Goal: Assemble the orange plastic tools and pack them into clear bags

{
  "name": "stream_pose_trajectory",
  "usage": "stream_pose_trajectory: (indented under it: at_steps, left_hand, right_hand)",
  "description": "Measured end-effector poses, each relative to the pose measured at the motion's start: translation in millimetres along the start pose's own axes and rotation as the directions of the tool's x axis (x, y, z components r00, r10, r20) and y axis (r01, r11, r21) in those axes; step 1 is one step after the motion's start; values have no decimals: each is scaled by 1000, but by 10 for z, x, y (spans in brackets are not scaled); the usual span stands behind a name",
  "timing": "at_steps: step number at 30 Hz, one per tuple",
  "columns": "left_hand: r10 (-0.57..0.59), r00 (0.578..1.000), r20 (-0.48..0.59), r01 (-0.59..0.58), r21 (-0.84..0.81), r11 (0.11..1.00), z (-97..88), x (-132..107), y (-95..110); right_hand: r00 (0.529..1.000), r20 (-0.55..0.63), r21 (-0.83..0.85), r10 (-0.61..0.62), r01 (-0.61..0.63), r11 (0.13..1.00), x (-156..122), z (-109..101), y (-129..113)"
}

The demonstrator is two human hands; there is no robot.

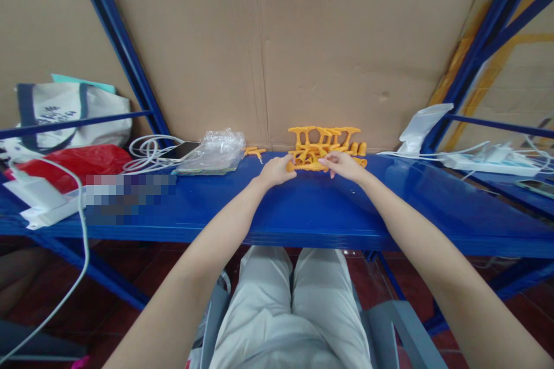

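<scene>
Yellow parts (312,153) lie heaped between and just beyond the hands, on the blue bench (303,213), with T-shaped ones standing at the back near the cardboard (346,52). The left hand (279,171) is curled, thumb and fingers appearing to be closed on the left end of the front part (309,168). The right hand (345,165) reaches in from the other side, fingers bent and partly drawn together; whether it pinches anything or only touches, I cannot tell.

Working well here calls for a light fingertip hold, I judge: the left hand steadying its end while the right handles one part at a time. Low, slow wrists should spare the standing pieces, which look easy to topple. The cups (359,149), just beyond the right hand, might roll if brushed by its knuckles. Parts seem tangled, so easing beats tugging.
</scene>
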State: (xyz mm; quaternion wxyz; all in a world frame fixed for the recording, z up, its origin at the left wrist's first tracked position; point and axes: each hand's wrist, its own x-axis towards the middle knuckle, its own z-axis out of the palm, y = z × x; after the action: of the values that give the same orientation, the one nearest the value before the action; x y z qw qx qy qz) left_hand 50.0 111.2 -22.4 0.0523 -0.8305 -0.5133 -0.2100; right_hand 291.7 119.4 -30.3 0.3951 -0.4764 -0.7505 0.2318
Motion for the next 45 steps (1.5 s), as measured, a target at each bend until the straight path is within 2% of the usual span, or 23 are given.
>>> stream_pose_trajectory:
  at_steps: [4, 7, 10, 15, 19, 22, 24, 28, 30, 34, 39, 45]
  left_hand:
    - [-7, 1000, -14, 7, -7, 1000, -11, -1, 24]
    - [-12, 999, -30, 11, -20, 1000, -21, 0, 20]
    - [-13, 999, -34, 12, -28, 1000, -28, 5, 12]
    - [0, 997, -79, -5, -60, 998, -14, 16, 5]
    - [-12, 996, -93, 5, -77, 997, 4, 21, 3]
    - [-24, 996, -92, 18, -65, 998, 11, 28, 1]
    - [-31, 995, -98, 25, -60, 998, 14, 36, -6]
    - [-41, 993, -111, 34, -68, 997, 12, 48, -34]
    - [-41, 993, -111, 34, -66, 997, 6, 46, -44]
    - [-28, 994, -110, 22, -54, 998, -7, 34, -37]
    - [-21, 994, -104, 15, -58, 998, -2, 38, -27]
    - [-25, 993, -118, 16, -78, 997, 5, 50, -54]
  right_hand:
    - [993, 28, 180, 113, -117, 977, -27, -52, -15]
    - [982, 147, 316, 115, -157, 936, -69, -129, -20]
    - [976, 185, 374, 116, -179, 910, -97, -180, -27]
    - [959, 195, 326, 207, -262, 908, -112, -131, -123]
    - [928, 121, 219, 352, -370, 903, -119, -38, -229]
    - [914, 98, 190, 394, -406, 894, -113, -4, -252]
    - [922, 115, 224, 369, -386, 895, -106, -9, -233]
    - [965, 137, 316, 223, -256, 913, -105, -49, -164]
    - [973, 135, 315, 187, -221, 923, -111, -59, -145]
    - [967, 144, 287, 209, -243, 927, -116, -43, -168]
    - [959, 78, 220, 273, -283, 933, -97, -21, -201]
    - [986, 71, 271, 153, -167, 948, -94, -28, -150]
